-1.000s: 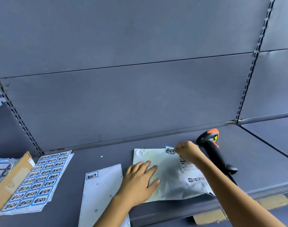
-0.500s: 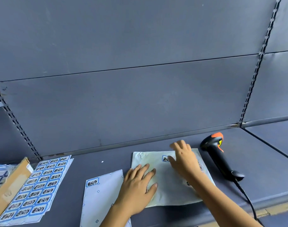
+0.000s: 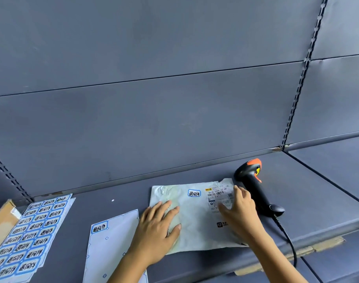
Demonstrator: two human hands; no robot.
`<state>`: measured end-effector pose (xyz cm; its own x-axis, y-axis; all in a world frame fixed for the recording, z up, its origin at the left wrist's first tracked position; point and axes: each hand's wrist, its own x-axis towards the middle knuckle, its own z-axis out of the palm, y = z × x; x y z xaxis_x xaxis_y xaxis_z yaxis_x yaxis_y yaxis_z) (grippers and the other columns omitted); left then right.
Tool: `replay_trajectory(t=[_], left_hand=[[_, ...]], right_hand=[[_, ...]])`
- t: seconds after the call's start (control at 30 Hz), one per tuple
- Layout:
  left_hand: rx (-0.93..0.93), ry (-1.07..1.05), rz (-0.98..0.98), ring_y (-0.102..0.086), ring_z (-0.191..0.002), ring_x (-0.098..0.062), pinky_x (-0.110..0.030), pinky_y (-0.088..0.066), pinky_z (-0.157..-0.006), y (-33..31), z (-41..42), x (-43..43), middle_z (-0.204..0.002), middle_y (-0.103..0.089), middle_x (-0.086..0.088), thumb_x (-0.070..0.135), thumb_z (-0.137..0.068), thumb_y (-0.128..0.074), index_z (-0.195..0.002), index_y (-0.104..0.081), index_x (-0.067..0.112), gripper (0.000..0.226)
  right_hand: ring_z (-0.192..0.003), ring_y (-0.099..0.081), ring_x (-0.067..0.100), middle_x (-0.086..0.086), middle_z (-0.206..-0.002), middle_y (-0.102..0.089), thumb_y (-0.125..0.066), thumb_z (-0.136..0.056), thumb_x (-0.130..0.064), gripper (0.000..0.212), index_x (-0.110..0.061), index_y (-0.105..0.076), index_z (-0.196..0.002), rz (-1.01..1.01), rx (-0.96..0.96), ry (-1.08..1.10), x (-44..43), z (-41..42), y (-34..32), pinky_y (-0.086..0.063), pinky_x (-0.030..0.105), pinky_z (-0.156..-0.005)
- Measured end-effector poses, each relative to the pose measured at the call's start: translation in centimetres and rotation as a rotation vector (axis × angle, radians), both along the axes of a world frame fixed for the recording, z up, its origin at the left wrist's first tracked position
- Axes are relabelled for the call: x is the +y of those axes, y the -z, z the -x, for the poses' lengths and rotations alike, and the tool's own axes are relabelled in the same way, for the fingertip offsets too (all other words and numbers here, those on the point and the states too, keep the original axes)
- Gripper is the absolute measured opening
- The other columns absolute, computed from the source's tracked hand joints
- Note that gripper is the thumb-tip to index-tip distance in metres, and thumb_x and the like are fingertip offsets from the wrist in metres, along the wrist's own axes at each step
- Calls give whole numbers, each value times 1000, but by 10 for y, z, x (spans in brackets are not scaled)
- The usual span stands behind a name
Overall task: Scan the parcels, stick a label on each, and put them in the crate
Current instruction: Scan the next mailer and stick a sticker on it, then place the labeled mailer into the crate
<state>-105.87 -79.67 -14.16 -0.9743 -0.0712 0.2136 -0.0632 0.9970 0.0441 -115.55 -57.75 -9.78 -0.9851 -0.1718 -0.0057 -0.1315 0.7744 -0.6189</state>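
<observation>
lying on the shelf (image 3: 317, 190): a pale mailer parcel (image 3: 195, 219), flat, near the front edge, between a backing sheet (image 3: 113, 246) and the scanner (image 3: 254, 186).
blue sticker (image 3: 194, 193): stuck near the parcel's top edge; three black characters, 退回件, are framed in blue.
shipping label (image 3: 217, 198): a yellow logo, a barcode and the digits 0079 can be read; the smaller print is blurred.
left hand (image 3: 156, 229): laid palm down on the parcel's left part, fingers straight and slightly spread.
right hand (image 3: 240, 211): set on the shipping label, fingers extended and fanned, nothing pinched.
scanner body: black with an orange top, laid just right of the parcel.
sticker stock: a full sheet (image 3: 29, 231) at far left, printed with the same characters; a single sticker is seen on the backing sheet's top left corner.
</observation>
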Motion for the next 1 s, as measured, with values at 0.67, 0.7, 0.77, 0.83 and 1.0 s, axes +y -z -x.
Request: replay_trajectory(t=[0.67, 0.7, 0.77, 0.83, 1.0], left_hand=[[135, -185, -207, -30, -137, -19, -34, -28, -109, -55, -42, 88, -156, -20, 8, 61, -79, -1, -147, -29, 30, 80], [146, -208, -255, -27, -138, -19, -35, -27, -110, -58, -49, 102, -156, -18, 8, 60, -82, -5, -147, -27, 29, 76], [173, -222, -347, -26, -139, -18, -36, -28, -109, -57, -61, 132, -156, -21, 7, 52, -93, -20, -147, -29, 27, 59], [185, -200, -405, -27, -139, -18, -36, -28, -110, -55, -71, 167, -155, -24, 6, 39, -99, -30, -146, -31, 26, 49], [128, 7, -505, -24, -139, -11, -30, -22, -113, -48, -77, 273, -153, -25, 12, 36, -100, -30, -146, -31, 30, 46]], right_hand=[[-81, -69, 19, 3, -99, -71, -42, -94, 10, 35, -17, -61, -106, 971, -290, -125, 143, -35, -46, -56, 30, -63], [-82, -69, 20, 3, -99, -71, -42, -94, 9, 34, -17, -61, -105, 987, -282, -109, 163, -40, -48, -56, 32, -64], [-82, -70, 20, 3, -99, -72, -43, -94, 8, 35, -20, -63, -104, 1020, -254, -75, 205, -49, -48, -56, 33, -66], [-85, -69, 23, 2, -100, -72, -45, -95, 5, 33, -21, -63, -105, 1048, -236, -21, 255, -61, -44, -56, 36, -66], [-82, -69, 24, 4, -103, -70, -47, -94, 3, 29, -21, -60, -105, 1095, -126, 188, 392, -112, -36, -57, 37, -66]])
